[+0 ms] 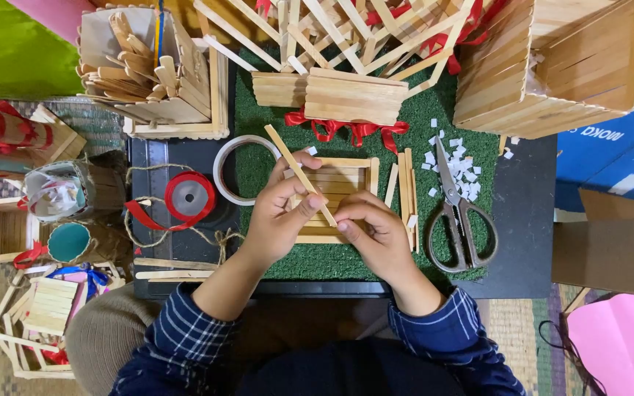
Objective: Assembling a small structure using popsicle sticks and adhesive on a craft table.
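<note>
**Over green turf mat: both hands on one craft stick**

Above the turf mat (346, 260), left hand (279, 213) & right hand (376, 231) both pinch a wooden craft stick (293, 163), tilted, w/ fingertips clamped on it. Stick sits over a flat square stick frame (346, 176) lying on the mat. Scissors (458, 213) lie just right, near white paper scraps (449, 158); tape roll (238, 172) & red ribbon spool (188, 198) lie left.

Pale wooden stick (300, 174), green turf mat (346, 260), red ribbon spool (188, 196), navy plaid sleeves (185, 337).
</note>
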